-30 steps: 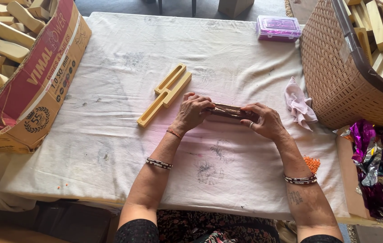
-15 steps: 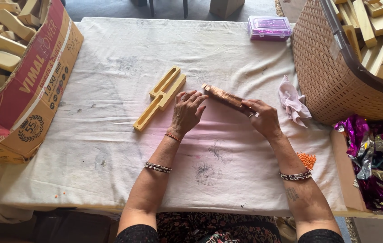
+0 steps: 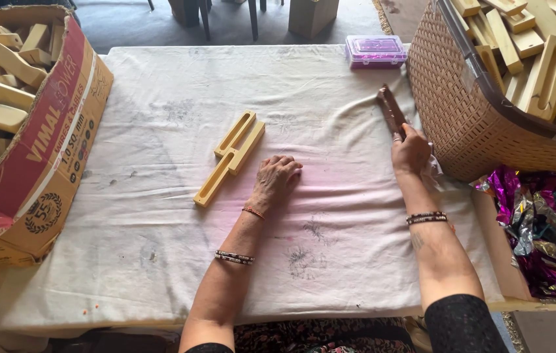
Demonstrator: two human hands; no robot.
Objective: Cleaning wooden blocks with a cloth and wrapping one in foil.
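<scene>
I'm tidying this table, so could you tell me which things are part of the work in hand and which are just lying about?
In hand:
- brown wrapped piece, held by the right hand
- two slotted wooden pieces, nearest the left hand, which rests flat on the white cloth

Lying about:
- purple plastic box
- wicker basket
- cardboard box
- shiny foil wrappers

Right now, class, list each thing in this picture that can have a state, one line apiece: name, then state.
left hand: palm down, flat on the cloth, holding nothing.
right hand: grip closed on the brown wrapped piece.
brown wrapped piece: held, upper end tilted away.
two wooden slotted pieces: bare, lying side by side on the cloth.
cardboard box: open, filled with wooden pieces.
woven basket: open, filled with wooden pieces.
purple plastic box: lid shut.
</scene>
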